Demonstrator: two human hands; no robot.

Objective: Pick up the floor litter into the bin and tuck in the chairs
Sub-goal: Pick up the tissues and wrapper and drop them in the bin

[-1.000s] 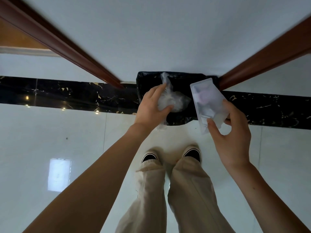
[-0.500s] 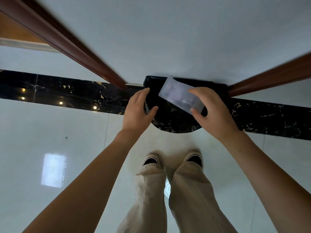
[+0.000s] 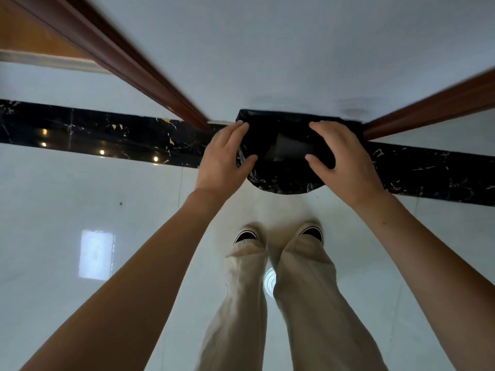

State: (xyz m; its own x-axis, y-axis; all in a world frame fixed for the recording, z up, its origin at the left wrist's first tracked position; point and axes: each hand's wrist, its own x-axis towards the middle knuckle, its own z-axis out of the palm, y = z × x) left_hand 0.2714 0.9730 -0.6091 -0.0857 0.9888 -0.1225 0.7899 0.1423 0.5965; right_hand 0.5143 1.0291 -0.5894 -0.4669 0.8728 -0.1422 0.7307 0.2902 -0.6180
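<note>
Hovering over the glossy black-lined bin (image 3: 281, 180), both hands (image 3: 225, 159) (image 3: 342, 162) empty, fingers spread.

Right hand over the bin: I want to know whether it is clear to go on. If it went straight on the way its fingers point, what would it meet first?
Probably the pale flat container lying inside the black-lined bin; the right hand points there, though depth is unclear.

The single head-worn camera looks steeply down past both forearms at the bin (image 3: 284, 180) and shoes (image 3: 247, 235) close below.
</note>
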